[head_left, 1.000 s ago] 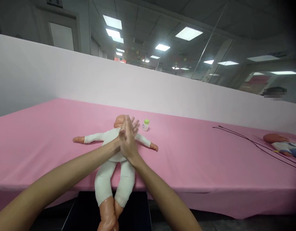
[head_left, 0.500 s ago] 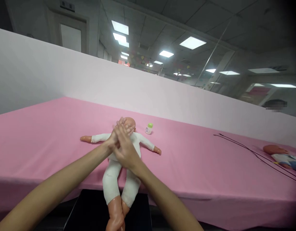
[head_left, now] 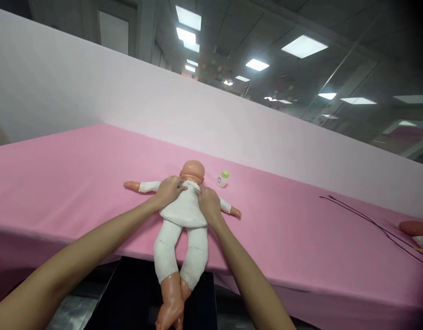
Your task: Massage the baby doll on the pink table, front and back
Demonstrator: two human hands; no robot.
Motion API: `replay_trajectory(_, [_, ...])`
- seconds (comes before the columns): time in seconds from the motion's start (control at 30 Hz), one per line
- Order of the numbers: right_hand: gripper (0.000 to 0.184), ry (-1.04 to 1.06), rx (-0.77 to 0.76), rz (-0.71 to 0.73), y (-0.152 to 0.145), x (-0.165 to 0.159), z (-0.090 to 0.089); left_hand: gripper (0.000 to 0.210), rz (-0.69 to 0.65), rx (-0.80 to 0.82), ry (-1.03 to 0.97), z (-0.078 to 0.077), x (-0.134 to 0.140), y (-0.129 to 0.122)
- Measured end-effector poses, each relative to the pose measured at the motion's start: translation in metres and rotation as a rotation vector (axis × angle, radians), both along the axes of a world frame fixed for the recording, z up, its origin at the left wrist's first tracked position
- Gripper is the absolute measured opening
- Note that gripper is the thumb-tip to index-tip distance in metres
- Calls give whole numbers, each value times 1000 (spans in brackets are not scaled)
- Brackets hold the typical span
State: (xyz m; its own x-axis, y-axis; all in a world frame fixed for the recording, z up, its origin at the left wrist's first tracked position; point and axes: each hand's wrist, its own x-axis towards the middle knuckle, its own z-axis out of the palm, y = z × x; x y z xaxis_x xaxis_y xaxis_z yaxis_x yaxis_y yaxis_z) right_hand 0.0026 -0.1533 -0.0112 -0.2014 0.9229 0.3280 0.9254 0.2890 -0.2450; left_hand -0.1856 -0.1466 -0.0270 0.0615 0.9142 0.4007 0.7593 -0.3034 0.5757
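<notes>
A baby doll [head_left: 184, 208] with a white cloth body lies stretched out on the pink cover, arms spread wide, its smooth bare head toward the wall and no face showing. My left hand [head_left: 170, 190] is closed over the doll's left-side shoulder in view, thumb resting on the upper body. On the opposite shoulder, my right hand [head_left: 208, 201] grips in the same way, its thumb near the doll's neck. Most of my fingers are hidden behind the shoulders. The doll's lower legs hang past the front edge, with the feet crossed.
A small bottle with a green cap [head_left: 223, 179] stands beyond the doll's head. Thin black cords [head_left: 361, 216] lie at the right, near a second doll [head_left: 416, 228] cut off by the frame. A white partition [head_left: 232, 128] borders the pink-covered table [head_left: 283, 238] at the back.
My hands were pressed together above the doll's upper body; they have parted and come down onto its two shoulders. The view has shifted, placing the doll slightly more to the right.
</notes>
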Motion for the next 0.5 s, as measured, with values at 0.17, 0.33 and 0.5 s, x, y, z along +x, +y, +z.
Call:
replay_trajectory(0.17, [25, -151, 74, -17, 9, -7, -2, 17, 128, 18, 247, 4, 10, 5])
replay_trajectory(0.33, [25, -138, 16, 37, 5, -4, 8, 26, 78, -48, 360, 22, 14, 2])
replay_trajectory(0.5, [20, -6, -6, 176, -21, 6, 22, 20, -62, -45, 350, 41, -1, -20])
